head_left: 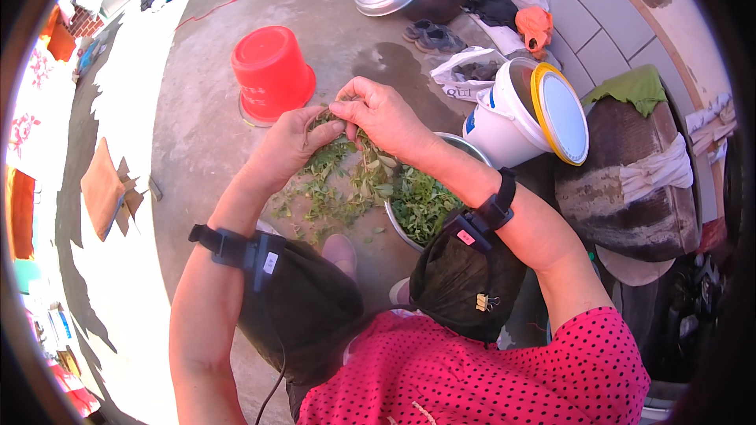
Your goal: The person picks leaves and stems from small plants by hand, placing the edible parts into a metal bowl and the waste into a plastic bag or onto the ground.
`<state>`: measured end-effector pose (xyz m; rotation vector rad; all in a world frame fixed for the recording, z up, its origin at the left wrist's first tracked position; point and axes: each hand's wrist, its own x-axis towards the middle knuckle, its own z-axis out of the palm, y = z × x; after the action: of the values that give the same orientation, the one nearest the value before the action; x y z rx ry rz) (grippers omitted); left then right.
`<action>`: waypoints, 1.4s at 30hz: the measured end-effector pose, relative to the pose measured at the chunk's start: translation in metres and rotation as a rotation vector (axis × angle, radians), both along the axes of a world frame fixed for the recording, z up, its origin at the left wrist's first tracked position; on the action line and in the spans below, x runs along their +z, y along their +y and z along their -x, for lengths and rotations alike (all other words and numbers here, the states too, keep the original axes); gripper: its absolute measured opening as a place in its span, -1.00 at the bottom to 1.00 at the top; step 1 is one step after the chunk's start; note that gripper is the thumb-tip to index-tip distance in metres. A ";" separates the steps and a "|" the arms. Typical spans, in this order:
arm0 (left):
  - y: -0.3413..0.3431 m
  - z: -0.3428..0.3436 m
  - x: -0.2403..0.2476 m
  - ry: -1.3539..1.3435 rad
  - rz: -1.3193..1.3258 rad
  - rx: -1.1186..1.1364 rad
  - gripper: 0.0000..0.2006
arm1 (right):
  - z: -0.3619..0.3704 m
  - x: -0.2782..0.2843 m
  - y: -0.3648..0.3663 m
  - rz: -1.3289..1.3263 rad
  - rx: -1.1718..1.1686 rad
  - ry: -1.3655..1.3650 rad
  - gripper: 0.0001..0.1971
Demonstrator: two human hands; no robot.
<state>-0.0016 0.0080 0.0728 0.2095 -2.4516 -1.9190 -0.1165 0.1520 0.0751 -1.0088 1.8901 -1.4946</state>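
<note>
"Concrete floor, loose greens scattered on it; where are the leafy stems?"
"Pinched in both left hand and right hand, above those greens, near the metal bowl."

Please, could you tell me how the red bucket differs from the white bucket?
The red bucket is upside down, with its bottom up; the white bucket shows its mouth, with a yellow-rimmed lid at it. The red bucket is beyond the left hand, while the white bucket is near the bowl. Both are round.
</note>
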 end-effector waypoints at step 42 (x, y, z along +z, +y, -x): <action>0.010 0.013 -0.002 -0.140 -0.521 0.041 -0.77 | 0.015 -0.003 0.008 0.181 -0.200 0.051 -0.74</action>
<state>-0.0144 0.0184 0.0709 0.4087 -1.9404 -2.5616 -0.1317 0.1602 0.0721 -0.9676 1.9669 -1.7977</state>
